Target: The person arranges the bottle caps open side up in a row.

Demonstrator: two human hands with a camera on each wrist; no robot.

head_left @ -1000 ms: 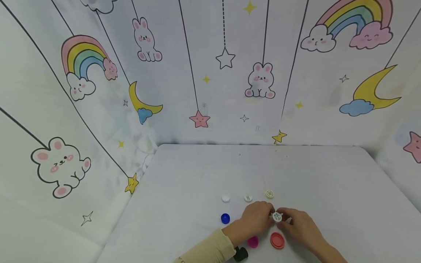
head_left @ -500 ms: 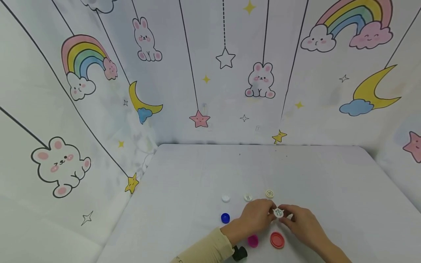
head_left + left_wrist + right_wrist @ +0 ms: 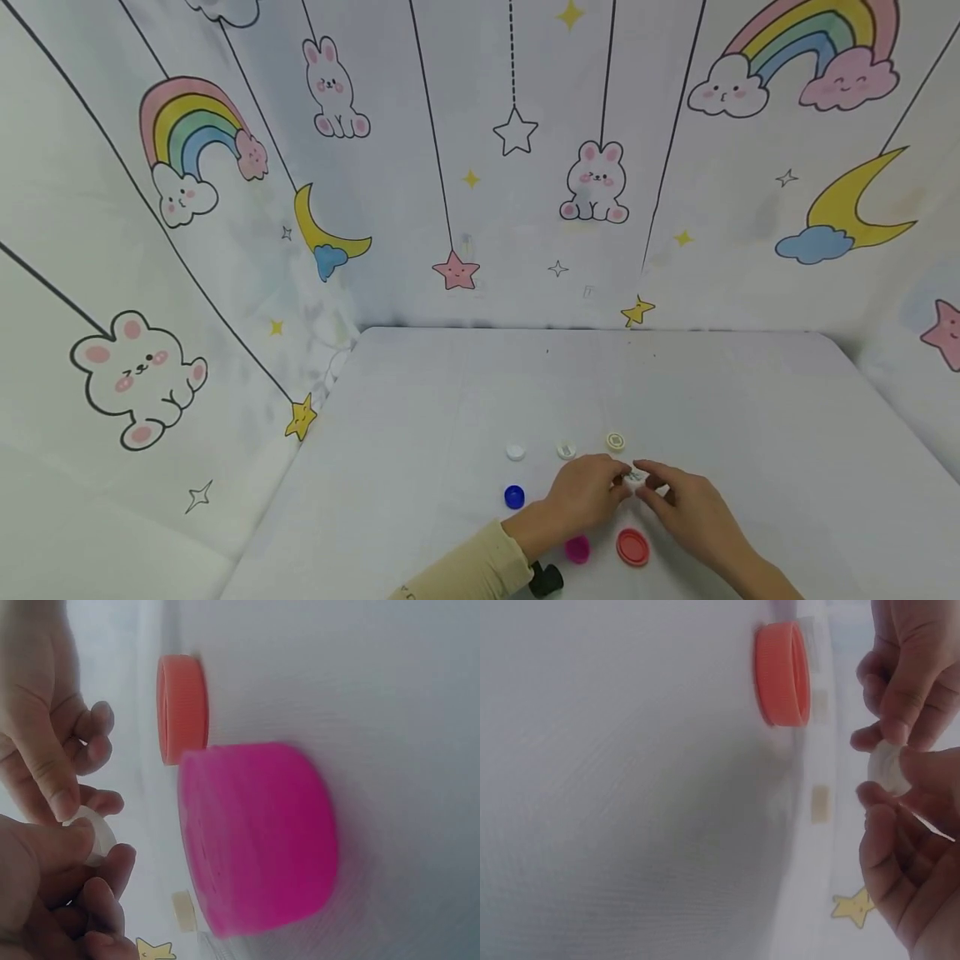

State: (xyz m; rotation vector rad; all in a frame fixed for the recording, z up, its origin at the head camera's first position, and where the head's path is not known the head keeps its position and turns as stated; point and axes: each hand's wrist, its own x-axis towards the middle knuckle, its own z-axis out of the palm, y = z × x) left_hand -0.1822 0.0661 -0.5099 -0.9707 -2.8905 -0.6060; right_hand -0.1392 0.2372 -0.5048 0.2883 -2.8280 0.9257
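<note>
Between my two hands is a small white bottle cap (image 3: pixel 635 477), lifted above the table. My left hand (image 3: pixel 588 492) pinches its left edge with thumb and finger. On the other side, my right hand (image 3: pixel 688 504) pinches it with thumb and fingertips. In the right wrist view the white cap (image 3: pixel 886 766) shows as a pale disc partly covered by both hands. Close below the hands lie a red ridged cap (image 3: pixel 633 547) and a magenta cap (image 3: pixel 577 548), the latter large in the left wrist view.
Beyond the hands stand a cream cap (image 3: pixel 615 441) and two white caps, one farther left (image 3: pixel 515 452). A blue cap (image 3: pixel 514 497) lies left of my left hand. Beside the left sleeve (image 3: pixel 468 567) is a black object (image 3: pixel 547 580). A printed cloth wall (image 3: pixel 480 208) rises behind the table.
The white cap has moved slightly away from me and tilted, so its patterned face shows less. Both hands moved with it; the caps on the table stayed put.
</note>
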